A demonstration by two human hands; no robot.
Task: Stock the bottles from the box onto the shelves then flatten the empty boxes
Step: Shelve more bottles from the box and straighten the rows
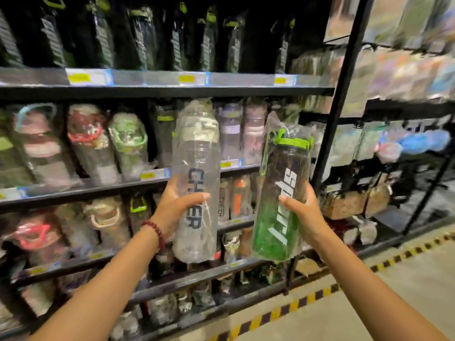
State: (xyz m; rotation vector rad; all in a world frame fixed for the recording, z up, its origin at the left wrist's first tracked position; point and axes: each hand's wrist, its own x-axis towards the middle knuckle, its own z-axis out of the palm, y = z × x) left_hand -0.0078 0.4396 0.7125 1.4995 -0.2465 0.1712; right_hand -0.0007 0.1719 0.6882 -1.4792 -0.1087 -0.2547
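At the far left the shelves (pixel 157 91) hold rows of wrapped bottles, smeared by blur so their lids show only as pink, red and green shapes; the top row sits in deep shadow and reads as dark outlines with green caps. Yellow price tags (pixel 87 77) line the shelf edges, their print unreadable.

The left hand (pixel 178 205), with a dark red bead bracelet (pixel 155 232) on its wrist, has its grip wrapped around the middle of the clear bottle (pixel 195 183), thumb across the front and fingers hidden behind. This bottle stands nearly upright in front of the middle shelves, sealed in crinkled clear plastic, with a pale grey cap and dark blue lettering down its side, partly covered by the thumb.

Just beside it, apart, the right hand (pixel 301 209) holds the green bottle (pixel 283 195), thumb pressed on the front and fingers curled behind out of sight. It tilts slightly, its body shading from dark at the top to bright green at the base, with a lime cap and loop, white lettering, and a loose plastic bag.

Further right, a black rack (pixel 344 77) carries blurred pastel goods, and yellow-and-black striped tape (pixel 302 300) runs along the floor.
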